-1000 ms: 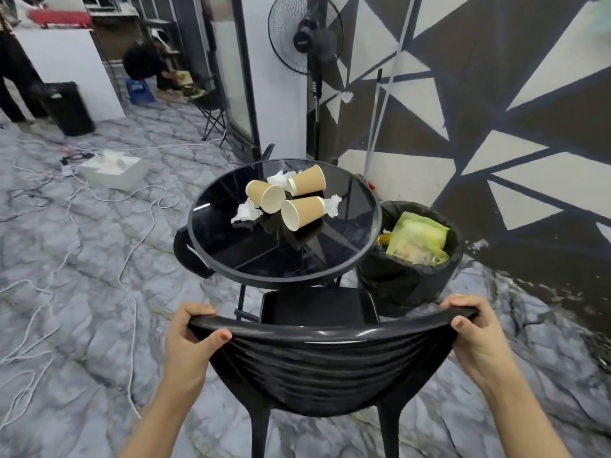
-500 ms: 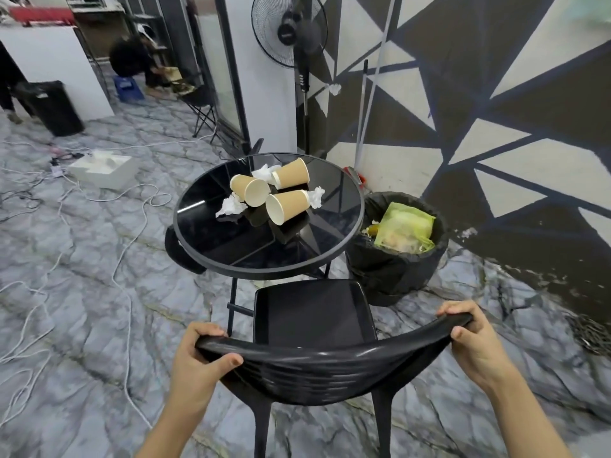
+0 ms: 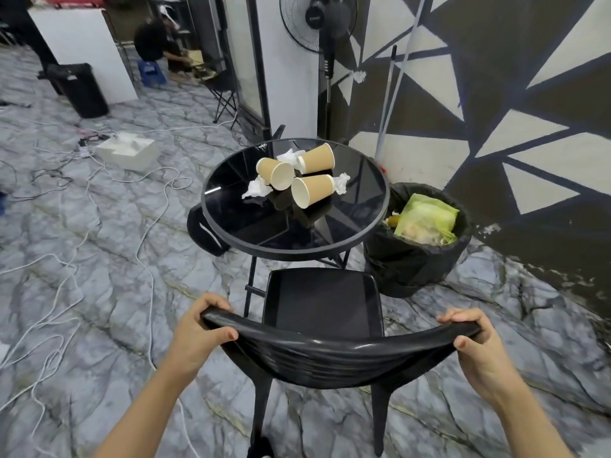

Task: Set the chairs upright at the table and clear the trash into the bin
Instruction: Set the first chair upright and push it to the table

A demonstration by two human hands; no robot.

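Note:
A black plastic chair (image 3: 325,304) stands upright just short of the round black glass table (image 3: 251,233). My left hand (image 3: 195,335) grips the left end of its backrest and my right hand (image 3: 476,352) grips the right end. Three brown paper cups lie on their sides on the table: one at the left (image 3: 274,171), one at the back (image 3: 315,159), one at the front (image 3: 310,190). Crumpled white tissues (image 3: 256,190) lie among them. A black-lined bin (image 3: 410,259) with green wrapping inside stands right of the table. A second black chair (image 3: 203,231) lies partly hidden behind the table's left edge.
White cables (image 3: 145,233) snake over the marble floor at the left. A white box (image 3: 127,153) sits beyond them. A standing fan (image 3: 319,24) and a pole (image 3: 393,94) stand by the patterned wall behind the table. A person (image 3: 155,41) crouches far back.
The chair's seat, tucked under the table a second ago, now stands clear of the rim on the near side. Both hands have kept their grip on the backrest.

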